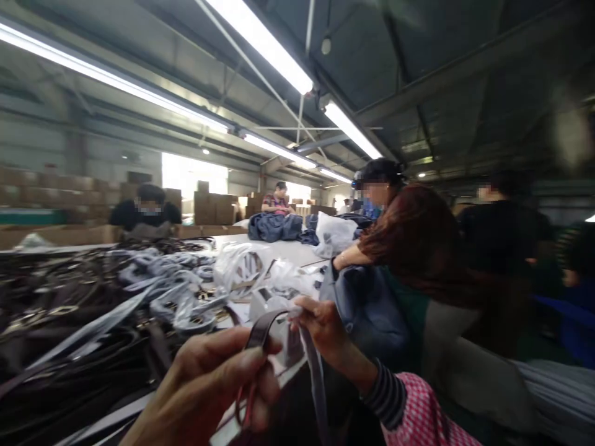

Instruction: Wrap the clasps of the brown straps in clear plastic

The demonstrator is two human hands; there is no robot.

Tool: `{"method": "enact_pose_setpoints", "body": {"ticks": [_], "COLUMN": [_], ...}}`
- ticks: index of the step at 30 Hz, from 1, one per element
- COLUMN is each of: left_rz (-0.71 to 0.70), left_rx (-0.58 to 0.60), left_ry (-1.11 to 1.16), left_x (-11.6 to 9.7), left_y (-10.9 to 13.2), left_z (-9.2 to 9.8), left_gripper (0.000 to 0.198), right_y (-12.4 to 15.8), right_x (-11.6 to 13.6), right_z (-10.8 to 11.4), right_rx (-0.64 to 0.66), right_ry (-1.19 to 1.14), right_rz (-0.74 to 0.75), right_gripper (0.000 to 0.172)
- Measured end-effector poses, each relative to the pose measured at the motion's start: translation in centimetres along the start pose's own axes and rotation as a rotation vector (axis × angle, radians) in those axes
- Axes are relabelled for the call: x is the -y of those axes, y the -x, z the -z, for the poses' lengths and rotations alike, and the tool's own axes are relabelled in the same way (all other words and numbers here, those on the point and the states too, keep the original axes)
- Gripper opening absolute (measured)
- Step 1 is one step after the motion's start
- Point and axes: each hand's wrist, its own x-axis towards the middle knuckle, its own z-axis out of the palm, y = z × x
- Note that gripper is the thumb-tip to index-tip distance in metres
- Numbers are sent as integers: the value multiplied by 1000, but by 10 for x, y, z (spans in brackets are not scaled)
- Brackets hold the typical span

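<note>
My left hand (209, 390) is low in the view, fingers pinched on a dark brown strap (261, 328) that arches up from it. My right hand (323, 331), in a pink checked sleeve with a striped cuff, grips the strap's far end together with a clear plastic sleeve (316, 371) that hangs down. Both hands are raised above the near edge of a long white table (288, 251). A heap of dark straps and plastic-wrapped pieces (116, 297) lies just left of my hands.
Crumpled clear bags (246, 269) lie mid-table; a blue garment pile (274, 226) is farther back. A person with reddish hair (409, 241) leans in close on the right, others sit beyond. Cardboard boxes (214, 207) line the far side.
</note>
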Motion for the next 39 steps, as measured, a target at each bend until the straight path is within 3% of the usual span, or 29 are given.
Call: {"method": "enact_pose_setpoints", "body": {"ticks": [2, 3, 5, 7, 9, 13, 15, 18, 22, 25, 28, 30, 33, 35, 37, 39], "left_rz": [-244, -302, -324, -366, -482, -711, -749, -655, -441, -322, -168, -108, -125, -188, -306, -435], "left_rx": [-169, -252, -395, -464, -390, -49, 68, 151, 113, -31, -230, -268, -228, -279, -379, -457], "left_ry": [9, -14, -16, -157, -503, -1156, -1317, -1395, -1346, -1263, -1031, -822, -559, -398, -222, -49], "left_x": [-11, -11, 3, 27, 51, 74, 72, 61, 48, 42, 30, 13, -25, -53, -75, -90], "left_y": [-6, -13, -26, -32, -29, -9, 0, 13, 37, 57, 70, 75, 76, 71, 63, 53], "left_z": [-1, -1, 6, 18, 33, 58, 65, 73, 86, 96, 103, 106, 103, 98, 94, 93], "left_gripper": [40, 35, 29, 25, 24, 33, 29, 21, 25, 38, 46, 46, 41, 36, 32, 31], "right_y": [19, 30, 50, 61, 63, 59, 56, 46, 17, -16, -55, -80, -108, -112, -102, -81], "right_x": [1, 4, 10, 14, 13, 2, 0, 9, 34, 52, 63, 66, 73, 84, 99, 115], "right_z": [-44, -65, -97, -112, -114, -96, -86, -77, -74, -72, -68, -67, -78, -97, -122, -149], "right_rx": [152, 230, 357, 449, 503, 634, 715, 820, 802, 813, 847, 815, 699, 618, 578, 532], "right_ry": [-273, -412, -648, -789, -843, -780, -679, -525, -455, -440, -390, -348, -333, -321, -358, -510], "right_rz": [-177, -253, -404, -510, -539, -607, -617, -572, -582, -526, -360, -200, 6, 113, 162, 106], "right_gripper": [40, 47, 55, 53, 45, 38, 38, 39, 36, 39, 39, 33, 24, 20, 19, 28]}}
